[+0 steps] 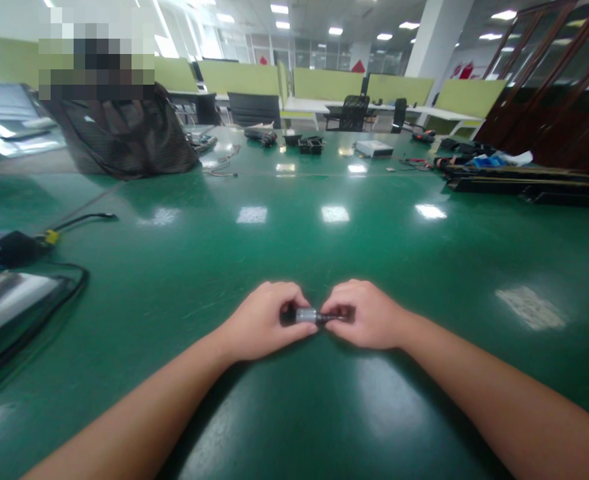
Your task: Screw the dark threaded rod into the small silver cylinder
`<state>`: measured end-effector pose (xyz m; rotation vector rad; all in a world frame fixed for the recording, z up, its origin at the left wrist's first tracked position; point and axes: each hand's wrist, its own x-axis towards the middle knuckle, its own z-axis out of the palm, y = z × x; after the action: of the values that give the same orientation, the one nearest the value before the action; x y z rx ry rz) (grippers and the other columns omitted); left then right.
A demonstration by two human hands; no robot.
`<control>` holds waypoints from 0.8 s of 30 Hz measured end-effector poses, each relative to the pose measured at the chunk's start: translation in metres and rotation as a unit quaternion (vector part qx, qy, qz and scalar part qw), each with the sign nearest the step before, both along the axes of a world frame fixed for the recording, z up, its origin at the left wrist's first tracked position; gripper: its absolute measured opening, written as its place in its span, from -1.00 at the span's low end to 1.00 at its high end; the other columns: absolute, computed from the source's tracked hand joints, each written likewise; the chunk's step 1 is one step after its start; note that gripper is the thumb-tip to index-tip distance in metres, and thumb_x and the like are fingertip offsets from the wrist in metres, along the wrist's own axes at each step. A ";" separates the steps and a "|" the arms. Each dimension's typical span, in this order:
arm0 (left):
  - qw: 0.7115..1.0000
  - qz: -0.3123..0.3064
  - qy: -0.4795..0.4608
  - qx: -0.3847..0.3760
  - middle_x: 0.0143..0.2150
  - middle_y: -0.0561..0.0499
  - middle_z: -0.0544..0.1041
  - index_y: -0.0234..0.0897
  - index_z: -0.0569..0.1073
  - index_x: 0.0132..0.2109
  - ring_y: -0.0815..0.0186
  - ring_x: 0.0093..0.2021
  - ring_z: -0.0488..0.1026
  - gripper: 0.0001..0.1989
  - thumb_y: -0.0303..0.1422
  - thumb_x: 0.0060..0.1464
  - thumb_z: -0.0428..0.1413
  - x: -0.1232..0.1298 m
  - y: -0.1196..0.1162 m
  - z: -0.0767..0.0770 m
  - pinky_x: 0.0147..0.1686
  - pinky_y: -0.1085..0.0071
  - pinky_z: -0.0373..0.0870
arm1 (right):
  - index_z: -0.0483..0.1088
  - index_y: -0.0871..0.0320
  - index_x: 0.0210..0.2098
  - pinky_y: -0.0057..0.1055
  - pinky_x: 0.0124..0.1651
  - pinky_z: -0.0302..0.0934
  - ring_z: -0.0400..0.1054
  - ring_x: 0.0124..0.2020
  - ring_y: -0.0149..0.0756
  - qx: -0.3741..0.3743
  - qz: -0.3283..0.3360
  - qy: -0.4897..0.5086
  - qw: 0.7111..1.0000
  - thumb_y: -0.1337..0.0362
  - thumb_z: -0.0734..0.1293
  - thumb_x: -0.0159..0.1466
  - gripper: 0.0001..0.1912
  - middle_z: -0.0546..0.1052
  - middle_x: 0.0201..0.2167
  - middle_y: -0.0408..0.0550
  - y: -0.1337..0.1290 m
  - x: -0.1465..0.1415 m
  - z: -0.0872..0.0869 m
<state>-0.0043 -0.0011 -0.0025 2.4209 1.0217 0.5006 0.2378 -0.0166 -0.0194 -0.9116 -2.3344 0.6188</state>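
Between my hands, just above or on the green tabletop, lies a small dark bottle-like cylinder (306,315) with a grey band round its middle; its exact kind is hard to make out. My left hand (269,319) is closed round the wider left end, thumb below and fingers above. On the other side, my right hand (362,315) pinches the narrow, dark, ribbed end between thumb and fingers. The cylinder lies sideways, and both of its ends are partly covered by my fingers.
The green table (199,253) is glossy with light reflections. At the far left stands a dark bag (129,133). Cables and a black adapter (14,250) lie at the left edge. Black bars (534,183) and tools are at the back right, with a silver box (373,149) farther back.
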 end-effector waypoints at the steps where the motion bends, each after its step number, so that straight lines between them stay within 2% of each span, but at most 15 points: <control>1: 1.000 0.000 0.002 -0.001 -0.33 0.07 0.57 -0.22 0.55 -0.24 0.29 -0.33 0.47 -0.77 -0.16 0.08 0.30 0.000 0.000 0.000 -0.26 0.37 0.25 | 0.57 0.16 -0.31 -0.40 -0.24 0.20 0.38 -0.41 -0.36 -0.001 0.000 0.000 1.000 0.40 0.43 0.16 -0.91 0.56 -0.44 -0.13 0.000 0.000 0.000; 24: 1.000 0.004 0.006 -0.007 -0.29 0.07 0.59 -0.21 0.55 -0.23 0.27 -0.30 0.50 -0.77 -0.16 0.09 0.30 -0.002 -0.001 0.000 -0.21 0.35 0.26 | 0.54 0.19 -0.38 -0.45 -0.31 0.20 0.34 -0.47 -0.40 -0.024 -0.001 -0.012 1.000 0.41 0.44 0.08 -0.91 0.51 -0.51 -0.16 0.003 0.008 0.005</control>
<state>-0.0058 -0.0020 -0.0027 2.4116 1.0371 0.4821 0.2460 -0.0133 -0.0145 -0.9481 -2.3486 0.6699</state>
